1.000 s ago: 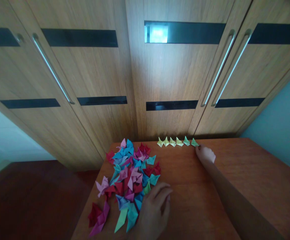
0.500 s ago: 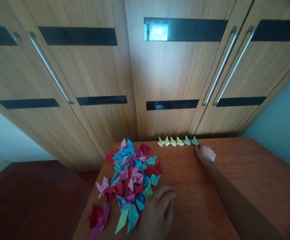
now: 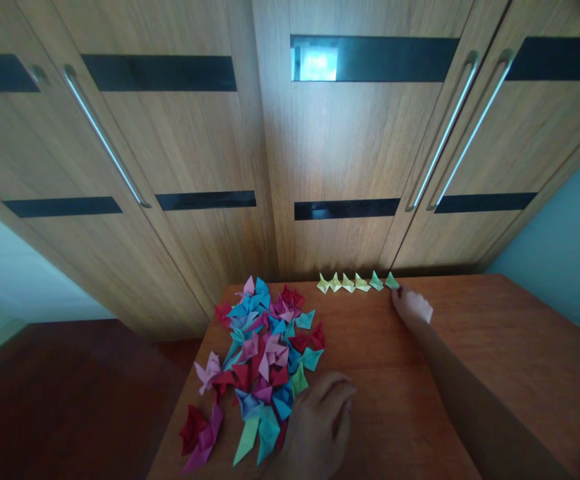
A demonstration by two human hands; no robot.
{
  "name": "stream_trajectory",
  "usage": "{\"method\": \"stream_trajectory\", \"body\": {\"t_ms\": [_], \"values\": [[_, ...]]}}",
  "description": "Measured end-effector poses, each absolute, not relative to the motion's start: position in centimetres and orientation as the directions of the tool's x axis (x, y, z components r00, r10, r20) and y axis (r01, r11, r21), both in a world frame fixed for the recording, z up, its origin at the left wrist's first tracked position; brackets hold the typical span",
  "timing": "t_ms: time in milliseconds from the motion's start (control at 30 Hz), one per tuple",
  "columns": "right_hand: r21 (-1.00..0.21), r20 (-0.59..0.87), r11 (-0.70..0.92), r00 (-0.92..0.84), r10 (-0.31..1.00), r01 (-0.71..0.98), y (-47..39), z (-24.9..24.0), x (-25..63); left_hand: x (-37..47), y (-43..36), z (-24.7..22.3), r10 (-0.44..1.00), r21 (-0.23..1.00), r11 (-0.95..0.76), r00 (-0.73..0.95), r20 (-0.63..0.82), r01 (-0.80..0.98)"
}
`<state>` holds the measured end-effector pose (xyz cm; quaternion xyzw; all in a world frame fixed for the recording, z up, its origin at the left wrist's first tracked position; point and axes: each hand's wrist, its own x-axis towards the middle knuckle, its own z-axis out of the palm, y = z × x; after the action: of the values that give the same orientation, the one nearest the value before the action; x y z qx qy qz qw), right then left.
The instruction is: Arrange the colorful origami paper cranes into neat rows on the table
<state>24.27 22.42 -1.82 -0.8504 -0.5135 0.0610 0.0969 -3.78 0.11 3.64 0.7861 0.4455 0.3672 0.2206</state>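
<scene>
Barely anything shifted over the last second: the outermost green paper (image 3: 393, 281) stayed at the right end of a row of 6 folded papers (image 3: 349, 285), along the far edge of the counter (image 3: 370, 347). So its place looked settled, though the right hand (image 3: 413, 308) had not left it; whether those fingers pinched its near corner or merely touched it, I could not tell. The left hand (image 3: 317, 420), fingers loosely curled around nothing visible, had edged slightly off the colourful pile (image 3: 273, 352). Behind stood a wooden cupboard (image 3: 210, 147).
</scene>
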Motion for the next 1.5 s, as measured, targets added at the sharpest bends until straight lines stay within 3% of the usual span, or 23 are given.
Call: {"method": "stream_trajectory", "body": {"t_ms": [400,633,833,1033,1500], "values": [[-0.26,0.069,-0.379,0.409,0.91,0.888,16.1,-1.9,21.6,-3.9,0.4,3.4,0.854,0.667,-0.52,0.291,0.432,0.533],[-0.319,0.194,0.029,0.035,0.98,0.947,9.8,-2.9,18.5,-6.3,1.4,3.8,0.855,0.581,-0.483,0.211,0.474,0.655],[-0.415,0.219,0.117,-0.026,0.975,0.902,9.2,-3.2,18.4,-10.2,2.5,4.3,0.921,0.417,-0.313,0.165,0.354,0.853],[-0.483,0.221,0.124,-0.016,0.975,0.867,9.4,-3.1,18.7,-10.1,1.7,4.9,0.937,0.259,-0.327,0.277,0.212,0.909],[-0.521,0.247,0.154,-0.024,0.969,0.84,9.6,-3.6,18.9,-8.9,-0.2,5.5,0.984,0.144,-0.162,0.17,-0.046,0.976]]}}
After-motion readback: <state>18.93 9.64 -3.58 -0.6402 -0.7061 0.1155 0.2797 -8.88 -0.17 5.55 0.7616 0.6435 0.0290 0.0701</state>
